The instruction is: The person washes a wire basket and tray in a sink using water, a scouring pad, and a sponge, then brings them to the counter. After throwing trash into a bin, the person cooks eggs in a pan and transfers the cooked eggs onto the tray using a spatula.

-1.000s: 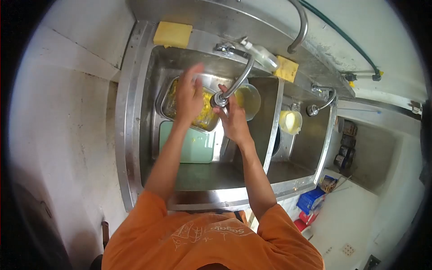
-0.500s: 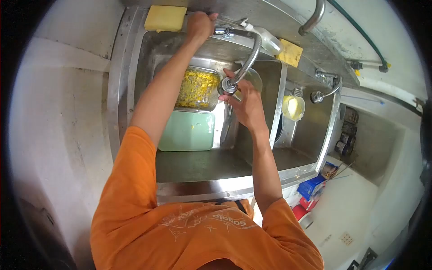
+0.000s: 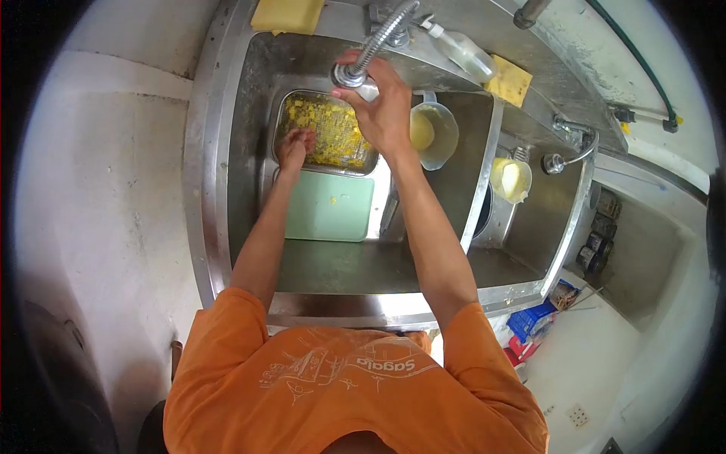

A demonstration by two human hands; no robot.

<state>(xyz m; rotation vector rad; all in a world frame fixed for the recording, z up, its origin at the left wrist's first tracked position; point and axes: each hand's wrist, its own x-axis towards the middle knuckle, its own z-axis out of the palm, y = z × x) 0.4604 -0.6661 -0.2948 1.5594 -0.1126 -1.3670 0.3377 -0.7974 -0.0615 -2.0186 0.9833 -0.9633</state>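
Observation:
My right hand [image 3: 387,110] is wrapped around the spray head [image 3: 350,74] of a flexible metal tap hose [image 3: 386,34], above the tray's upper right side. Lower left, my left hand [image 3: 294,149] is over the left part of a metal tray [image 3: 333,171]. Its fingers look bent, but whether they grip anything is not clear. Yellow food bits [image 3: 333,129] cover the tray's bottom. A pale green board or tray [image 3: 329,208] lies just below it in the sink. Right of my right hand sits a clear plastic jug [image 3: 446,144] with yellowish contents.
Steel sink walls [image 3: 488,166] surround the work. On the back ledge are a yellow sponge [image 3: 286,15], a pump bottle [image 3: 461,57] and another sponge [image 3: 509,79]. The right basin holds a clear container [image 3: 510,180] under a second tap [image 3: 556,163]. A knife-like tool [image 3: 389,212] lies beside the green board.
My left hand has left the tap fitting at the back and come down to the tray. My right hand has carried the spray head up and left, uncovering the jug.

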